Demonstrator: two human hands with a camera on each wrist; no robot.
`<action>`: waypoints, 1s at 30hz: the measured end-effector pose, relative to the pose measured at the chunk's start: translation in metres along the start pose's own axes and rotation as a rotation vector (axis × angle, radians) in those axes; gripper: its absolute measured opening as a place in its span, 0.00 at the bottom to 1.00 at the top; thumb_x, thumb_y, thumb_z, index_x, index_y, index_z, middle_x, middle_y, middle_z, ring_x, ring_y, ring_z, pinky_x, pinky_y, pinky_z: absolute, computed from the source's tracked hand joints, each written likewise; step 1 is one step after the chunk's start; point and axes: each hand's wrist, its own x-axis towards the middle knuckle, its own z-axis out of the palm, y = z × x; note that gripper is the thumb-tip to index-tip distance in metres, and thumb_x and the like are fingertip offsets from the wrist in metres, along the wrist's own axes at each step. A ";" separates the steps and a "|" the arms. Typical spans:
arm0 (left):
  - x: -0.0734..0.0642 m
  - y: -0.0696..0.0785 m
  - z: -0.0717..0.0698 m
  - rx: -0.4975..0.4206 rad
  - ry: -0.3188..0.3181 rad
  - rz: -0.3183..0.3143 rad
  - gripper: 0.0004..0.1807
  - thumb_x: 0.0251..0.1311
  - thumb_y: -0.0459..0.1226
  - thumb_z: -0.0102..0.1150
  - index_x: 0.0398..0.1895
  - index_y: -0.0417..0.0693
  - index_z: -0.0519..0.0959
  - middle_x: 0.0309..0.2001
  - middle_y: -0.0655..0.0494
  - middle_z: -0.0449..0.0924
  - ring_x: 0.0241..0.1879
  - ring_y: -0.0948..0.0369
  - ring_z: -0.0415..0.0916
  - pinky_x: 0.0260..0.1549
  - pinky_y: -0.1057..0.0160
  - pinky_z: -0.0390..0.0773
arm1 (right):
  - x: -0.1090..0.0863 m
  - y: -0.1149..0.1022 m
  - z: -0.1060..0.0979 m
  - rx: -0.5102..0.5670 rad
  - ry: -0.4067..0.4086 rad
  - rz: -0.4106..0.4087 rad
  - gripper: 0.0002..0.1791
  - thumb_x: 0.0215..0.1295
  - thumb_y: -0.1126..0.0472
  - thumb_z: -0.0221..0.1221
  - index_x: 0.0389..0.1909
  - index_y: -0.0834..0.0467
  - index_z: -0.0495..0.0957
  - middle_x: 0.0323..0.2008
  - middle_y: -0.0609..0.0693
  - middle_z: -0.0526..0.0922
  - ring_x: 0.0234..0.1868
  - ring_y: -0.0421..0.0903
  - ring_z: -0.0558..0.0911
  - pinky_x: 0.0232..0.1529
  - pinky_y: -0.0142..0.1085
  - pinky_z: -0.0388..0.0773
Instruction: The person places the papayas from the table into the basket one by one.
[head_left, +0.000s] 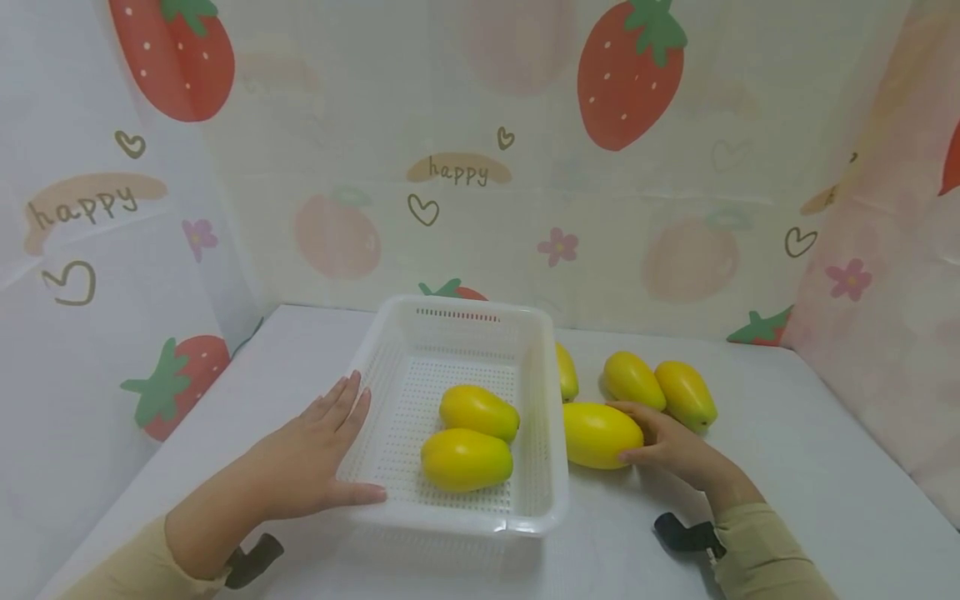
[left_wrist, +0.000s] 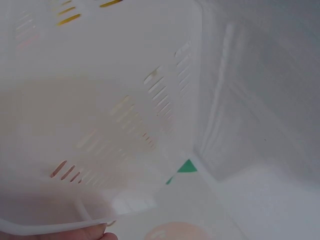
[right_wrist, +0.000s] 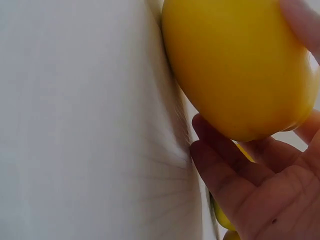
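One beige sleeve (head_left: 142, 562) comes in from the near left, with a dark device (head_left: 255, 561) at its wrist, and leads to the left hand (head_left: 300, 475). That hand lies against the left side of a white basket (head_left: 408, 396), fingers straight and close together, the thumb spread away from them onto the near left corner. From the left wrist I see the basket's slotted wall and fingertips at its rim.

Inside the basket, right of its middle, lie two smooth yellow fruits: a far one (head_left: 476, 411) and a near one (head_left: 465, 460), side by side, their greener ends to the right.

Just beyond the basket's right wall, a partly hidden fruit (head_left: 567, 373) shows at the far side. Nearer, the gripped fruit (head_left: 596, 435) lies on its side just beside that wall. The right hand (head_left: 675, 446) holds it by its right end, thumb on the near side and fingers curved around the far side.

Farther back, above that hand, a plump fruit (head_left: 632, 381) and the rightmost fruit (head_left: 686, 394) lie side by side on the white table (head_left: 825, 475). Another dark device (head_left: 684, 533) sits at the right wrist.
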 end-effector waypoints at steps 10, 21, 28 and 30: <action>-0.001 0.001 -0.001 -0.005 -0.014 -0.009 0.61 0.44 0.73 0.43 0.70 0.38 0.46 0.71 0.41 0.35 0.70 0.46 0.36 0.64 0.46 0.48 | -0.002 -0.002 -0.001 -0.052 0.058 0.060 0.37 0.51 0.53 0.66 0.62 0.54 0.63 0.62 0.57 0.66 0.58 0.55 0.67 0.57 0.57 0.62; -0.001 0.000 -0.001 0.006 -0.011 -0.002 0.63 0.42 0.76 0.38 0.70 0.37 0.45 0.71 0.40 0.35 0.70 0.45 0.36 0.64 0.45 0.47 | -0.006 -0.001 -0.006 -0.063 0.065 0.097 0.37 0.50 0.52 0.66 0.62 0.53 0.64 0.61 0.56 0.67 0.57 0.54 0.67 0.56 0.55 0.64; 0.001 -0.002 0.001 0.009 -0.011 -0.007 0.63 0.42 0.76 0.39 0.70 0.38 0.46 0.71 0.41 0.35 0.70 0.46 0.36 0.64 0.46 0.48 | -0.010 -0.004 -0.011 -0.058 0.080 0.114 0.37 0.51 0.52 0.65 0.62 0.52 0.63 0.61 0.54 0.66 0.58 0.55 0.65 0.55 0.57 0.63; 0.001 -0.002 0.001 0.009 -0.011 -0.006 0.62 0.43 0.75 0.41 0.70 0.38 0.46 0.71 0.40 0.35 0.70 0.46 0.36 0.64 0.46 0.48 | -0.011 -0.005 -0.013 -0.060 0.081 0.105 0.36 0.52 0.53 0.64 0.63 0.53 0.62 0.61 0.55 0.65 0.58 0.56 0.65 0.55 0.57 0.63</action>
